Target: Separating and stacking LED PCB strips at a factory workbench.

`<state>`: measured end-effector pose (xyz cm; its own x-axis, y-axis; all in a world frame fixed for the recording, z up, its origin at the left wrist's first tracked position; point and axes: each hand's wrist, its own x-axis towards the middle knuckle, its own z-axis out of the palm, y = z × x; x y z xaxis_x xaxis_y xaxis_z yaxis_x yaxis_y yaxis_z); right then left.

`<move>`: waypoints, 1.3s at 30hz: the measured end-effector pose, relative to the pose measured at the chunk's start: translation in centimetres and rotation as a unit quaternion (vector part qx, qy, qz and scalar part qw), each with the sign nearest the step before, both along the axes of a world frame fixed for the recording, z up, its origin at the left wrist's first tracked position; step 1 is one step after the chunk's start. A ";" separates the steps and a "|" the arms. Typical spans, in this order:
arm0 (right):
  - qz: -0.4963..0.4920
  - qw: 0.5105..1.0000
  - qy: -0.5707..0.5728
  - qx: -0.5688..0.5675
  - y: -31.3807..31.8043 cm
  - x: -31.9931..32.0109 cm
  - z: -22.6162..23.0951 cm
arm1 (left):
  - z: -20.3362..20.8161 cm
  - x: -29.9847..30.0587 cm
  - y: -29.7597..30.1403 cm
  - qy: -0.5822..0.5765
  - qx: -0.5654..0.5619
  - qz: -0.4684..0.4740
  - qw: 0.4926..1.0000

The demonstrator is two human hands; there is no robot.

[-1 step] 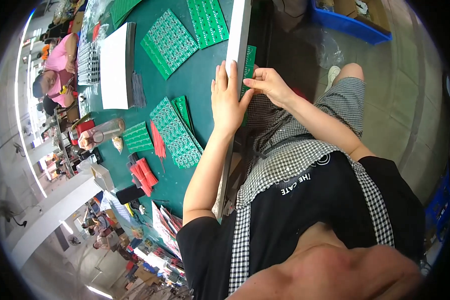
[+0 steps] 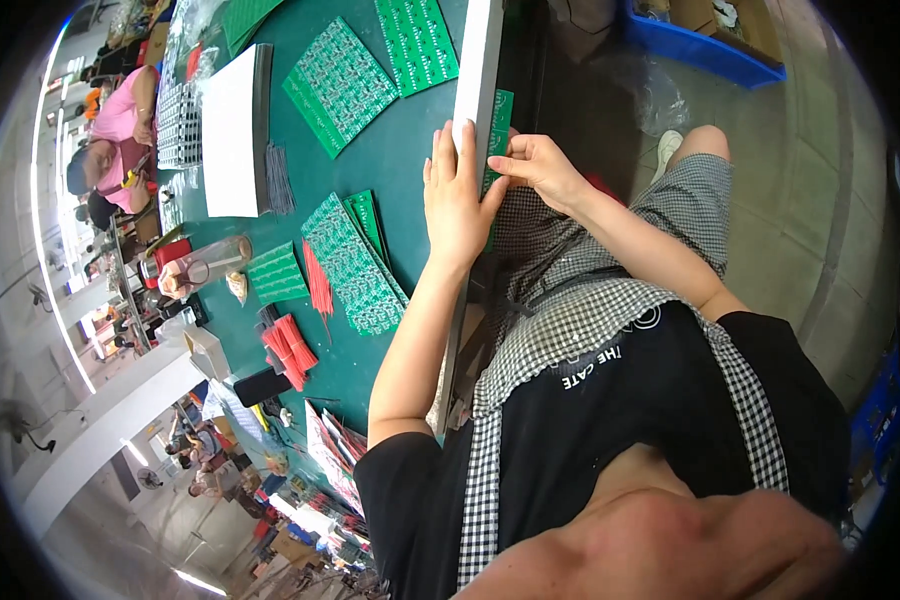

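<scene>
My right hand (image 2: 544, 172) pinches a green circuit board panel (image 2: 505, 110) between thumb and fingers, just off the table's pale edge strip (image 2: 478, 60). Part of that panel is hidden behind the strip and my fingers. Stretched out flat, my left hand (image 2: 455, 210) rests on the edge strip with its fingers over it, beside the panel. Left of it on the green tabletop lie a stack of circuit board panels (image 2: 350, 270) and a smaller panel (image 2: 276, 273). Farther off are two more panels, one densely patterned (image 2: 342, 85) and one plainer (image 2: 416, 45).
Bundles of red wires (image 2: 288, 350), dark strips (image 2: 280, 180), a white sheet stack (image 2: 232, 135), a clear bottle (image 2: 215, 262) and a phone (image 2: 261, 386) lie on the table. A person in pink (image 2: 120, 130) sits across. A blue bin (image 2: 705, 50) stands on the floor at right.
</scene>
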<state>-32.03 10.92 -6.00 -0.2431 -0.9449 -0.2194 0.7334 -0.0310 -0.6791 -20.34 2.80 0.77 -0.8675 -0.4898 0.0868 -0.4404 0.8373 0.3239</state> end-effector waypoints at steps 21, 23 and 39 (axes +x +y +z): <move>0.037 0.999 0.030 0.018 -0.2 -0.3 -1.5 | -0.3 0.2 0.1 -0.023 -0.033 0.027 0.999; 0.045 0.999 0.022 0.000 -0.5 -0.4 -2.1 | -0.2 0.1 0.2 -0.025 -0.033 0.030 0.999; 0.020 0.997 -0.042 -0.054 -1.0 0.3 -3.7 | 0.5 0.2 0.3 0.017 -0.032 0.029 0.999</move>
<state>-31.73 9.88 -9.67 -0.1891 -0.9727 -0.1344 0.7893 -0.0691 -0.6101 -20.16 3.10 1.26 -0.8339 -0.5313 0.1491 -0.4778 0.8304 0.2867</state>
